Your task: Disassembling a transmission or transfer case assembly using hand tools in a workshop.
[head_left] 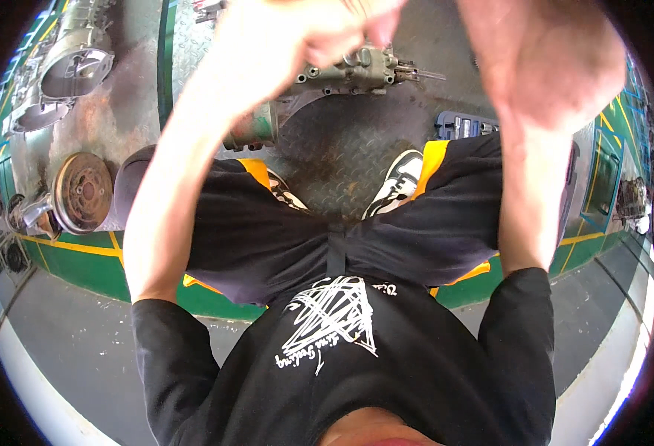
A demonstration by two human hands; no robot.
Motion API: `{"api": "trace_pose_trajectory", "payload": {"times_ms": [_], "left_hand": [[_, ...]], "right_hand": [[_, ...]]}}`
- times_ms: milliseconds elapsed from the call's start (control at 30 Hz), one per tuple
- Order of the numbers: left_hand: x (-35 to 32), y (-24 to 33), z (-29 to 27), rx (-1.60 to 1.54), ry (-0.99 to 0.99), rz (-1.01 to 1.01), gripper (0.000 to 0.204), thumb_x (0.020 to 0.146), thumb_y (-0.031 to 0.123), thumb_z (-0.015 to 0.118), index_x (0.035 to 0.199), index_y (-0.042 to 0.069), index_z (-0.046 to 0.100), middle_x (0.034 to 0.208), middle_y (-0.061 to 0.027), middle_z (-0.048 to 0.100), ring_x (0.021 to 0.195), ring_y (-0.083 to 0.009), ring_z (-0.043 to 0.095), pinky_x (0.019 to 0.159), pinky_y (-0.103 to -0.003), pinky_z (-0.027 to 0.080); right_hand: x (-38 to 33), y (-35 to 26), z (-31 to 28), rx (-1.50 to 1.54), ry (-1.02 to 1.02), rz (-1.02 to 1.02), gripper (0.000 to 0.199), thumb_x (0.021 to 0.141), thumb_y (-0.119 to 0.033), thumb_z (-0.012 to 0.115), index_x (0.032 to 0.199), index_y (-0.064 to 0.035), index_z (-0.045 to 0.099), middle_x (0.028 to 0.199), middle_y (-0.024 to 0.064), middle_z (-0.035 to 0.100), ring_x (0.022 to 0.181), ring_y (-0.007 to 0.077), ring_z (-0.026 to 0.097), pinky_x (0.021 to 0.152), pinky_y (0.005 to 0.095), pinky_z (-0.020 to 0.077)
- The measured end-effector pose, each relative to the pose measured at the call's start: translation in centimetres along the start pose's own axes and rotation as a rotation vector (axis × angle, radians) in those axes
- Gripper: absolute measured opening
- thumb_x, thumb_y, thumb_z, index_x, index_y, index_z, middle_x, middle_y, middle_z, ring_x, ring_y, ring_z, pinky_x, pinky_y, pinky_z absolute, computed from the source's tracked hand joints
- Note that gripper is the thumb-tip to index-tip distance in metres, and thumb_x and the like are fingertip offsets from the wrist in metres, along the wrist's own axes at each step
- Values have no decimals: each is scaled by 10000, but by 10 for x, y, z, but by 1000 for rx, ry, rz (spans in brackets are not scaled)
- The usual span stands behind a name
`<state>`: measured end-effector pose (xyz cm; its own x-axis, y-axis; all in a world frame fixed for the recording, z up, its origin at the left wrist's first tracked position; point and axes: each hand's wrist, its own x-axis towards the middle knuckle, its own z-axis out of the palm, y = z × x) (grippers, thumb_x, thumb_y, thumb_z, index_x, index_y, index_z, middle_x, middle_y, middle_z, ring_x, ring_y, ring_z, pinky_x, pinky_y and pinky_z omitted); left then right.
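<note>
My left hand (334, 30) is over a grey metal gearbox casing (356, 73) at the top middle. Its fingers look curled, but the top edge cuts them off and they are overexposed, so whatever they hold is hidden. From the casing's right end stick out thin metal rods (423, 74). A green cylindrical metal part (256, 128) stands by the casing's near left end, below my left wrist. My right hand (557, 67) is raised at the upper right, large and blurred. Its fingers run out of the picture, and I cannot make out anything in it.
An open blue socket-set case (464, 126) lies beyond my right knee. On a metal bench (130, 97) at left are bell-shaped gearbox housings (78, 70) and a rusty round disc (83, 192). My shoes (400, 182) rest on worn tread plate (334, 141) between my knees.
</note>
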<state>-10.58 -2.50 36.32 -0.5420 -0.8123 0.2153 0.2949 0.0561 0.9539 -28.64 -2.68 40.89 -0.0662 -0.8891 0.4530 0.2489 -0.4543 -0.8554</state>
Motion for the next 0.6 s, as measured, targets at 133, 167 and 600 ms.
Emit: {"api": "trace_pose_trajectory", "payload": {"times_ms": [133, 167, 600], "left_hand": [[-7, -21, 54, 4, -105, -156, 373, 1033, 315, 595, 842, -3, 640, 600, 31, 474, 485, -51, 332, 473, -244, 237], [-9, -26, 58, -10, -81, -171, 381, 1037, 312, 588, 836, -8, 631, 583, 42, 424, 485, -51, 312, 477, -250, 228], [-17, -47, 55, 137, 15, -203, 367, 1037, 306, 592, 868, -18, 636, 586, 53, 400, 508, -49, 296, 501, -252, 215]], "right_hand": [[-15, -4, -24, 434, -182, 197, 632, 1061, -605, 200, 674, -144, 394, 555, -19, 337, 469, 123, 321, 479, 285, 339], [-15, -5, -28, 491, -180, 253, 641, 1060, -609, 204, 651, -147, 380, 541, -26, 317, 452, 117, 294, 464, 281, 307], [-24, 13, -33, 455, -101, 402, 741, 1017, -694, 288, 528, -140, 342, 450, -33, 282, 383, 122, 253, 406, 275, 218]]}}
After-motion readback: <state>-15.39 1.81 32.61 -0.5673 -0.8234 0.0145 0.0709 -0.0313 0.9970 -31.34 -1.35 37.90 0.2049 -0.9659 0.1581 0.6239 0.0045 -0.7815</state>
